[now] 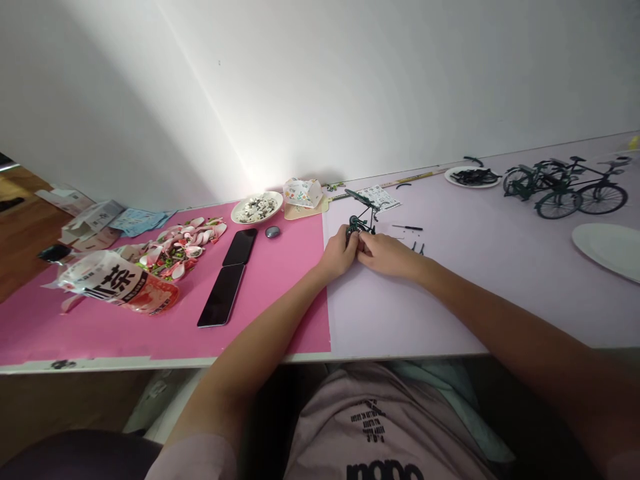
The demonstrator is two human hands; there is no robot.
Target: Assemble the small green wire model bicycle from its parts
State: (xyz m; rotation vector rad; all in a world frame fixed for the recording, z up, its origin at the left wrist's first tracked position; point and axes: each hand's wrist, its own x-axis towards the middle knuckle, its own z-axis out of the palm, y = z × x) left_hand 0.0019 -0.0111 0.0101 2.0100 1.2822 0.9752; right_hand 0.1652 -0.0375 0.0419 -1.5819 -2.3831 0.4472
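Note:
A small dark green model bicycle frame (369, 215) stands tilted between my two hands, near the seam of the pink and lilac table covers. My left hand (340, 254) is closed on its lower left part. From the right, the fingers of my right hand (377, 254) are pinched at the same low part, touching my left hand. What exactly lies between the fingertips is hidden. Just right of my hands are a thin black screwdriver (411, 228) and small dark parts (421, 249). A printed sheet (384, 199) lies behind the model.
Assembled model bicycles (565, 187), a plate of black parts (473, 177) and a white plate (607, 248) are on the right. Leftward are two dark phones (221, 295), a bowl (257, 208), a grey oval object (273, 232), pink petal pieces (180, 250) and a bottle (117, 283).

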